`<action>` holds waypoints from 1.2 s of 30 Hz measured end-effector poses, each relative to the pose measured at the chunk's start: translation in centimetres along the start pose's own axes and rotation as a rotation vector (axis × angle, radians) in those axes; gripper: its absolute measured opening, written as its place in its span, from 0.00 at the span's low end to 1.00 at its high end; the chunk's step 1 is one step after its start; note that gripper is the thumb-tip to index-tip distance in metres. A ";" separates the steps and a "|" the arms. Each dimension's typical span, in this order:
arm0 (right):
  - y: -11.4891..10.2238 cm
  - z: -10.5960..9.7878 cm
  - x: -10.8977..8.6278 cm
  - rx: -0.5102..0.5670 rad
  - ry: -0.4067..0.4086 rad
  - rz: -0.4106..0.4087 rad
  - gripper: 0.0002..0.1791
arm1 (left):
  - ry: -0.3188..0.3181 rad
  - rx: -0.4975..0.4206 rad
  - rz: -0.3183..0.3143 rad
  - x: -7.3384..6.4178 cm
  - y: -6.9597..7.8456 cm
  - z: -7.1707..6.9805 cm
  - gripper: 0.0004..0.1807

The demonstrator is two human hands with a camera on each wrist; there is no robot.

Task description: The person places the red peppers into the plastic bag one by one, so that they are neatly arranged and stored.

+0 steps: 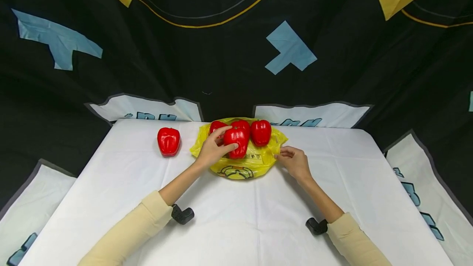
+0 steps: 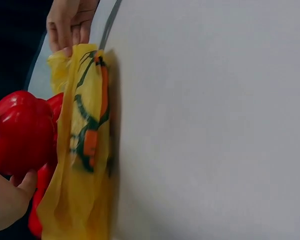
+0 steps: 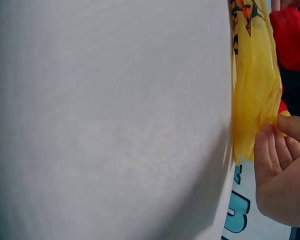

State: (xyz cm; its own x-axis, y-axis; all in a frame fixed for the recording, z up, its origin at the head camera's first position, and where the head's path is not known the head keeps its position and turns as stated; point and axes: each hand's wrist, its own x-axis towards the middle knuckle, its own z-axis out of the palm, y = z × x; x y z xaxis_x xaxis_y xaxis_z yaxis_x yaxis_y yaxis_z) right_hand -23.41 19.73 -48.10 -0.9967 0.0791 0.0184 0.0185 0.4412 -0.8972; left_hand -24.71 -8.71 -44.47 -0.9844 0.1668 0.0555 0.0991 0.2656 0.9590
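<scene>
A red bell pepper (image 1: 236, 142) is gripped between the thumb and fingers of my left hand (image 1: 212, 150), over a yellow plastic bag (image 1: 255, 167). Behind it, several more red peppers sit on the bag, among them one at the right (image 1: 260, 132). At the bag's right edge, my right hand (image 1: 294, 162) pinches the thin plastic between thumb and fingers. The right wrist view shows that pinch on the yellow plastic (image 3: 257, 85) up close. In the left wrist view the held pepper (image 2: 24, 132) hides part of the peppers behind it.
Left of the bag, another red pepper (image 1: 168, 141) stands alone on the white-covered table (image 1: 229, 225). A dark curtain (image 1: 184, 65) with blue and yellow patches hangs behind the table's far edge. Black wrist devices (image 1: 182, 214) are worn on both forearms.
</scene>
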 end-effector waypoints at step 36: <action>-0.7 0.0 0.1 0.031 -0.015 -0.017 0.13 | -0.008 0.120 0.000 0.8 -1.5 5.9 0.37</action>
State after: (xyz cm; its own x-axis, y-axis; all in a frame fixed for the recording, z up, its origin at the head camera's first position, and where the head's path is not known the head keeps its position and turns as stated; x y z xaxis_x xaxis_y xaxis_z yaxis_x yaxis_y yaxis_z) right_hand -23.56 19.44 -47.51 -0.9979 0.0586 0.0277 -0.0009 0.4148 -0.9099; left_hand -24.75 -3.36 -47.47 -0.9833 0.1744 0.0527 0.1162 0.3771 0.9189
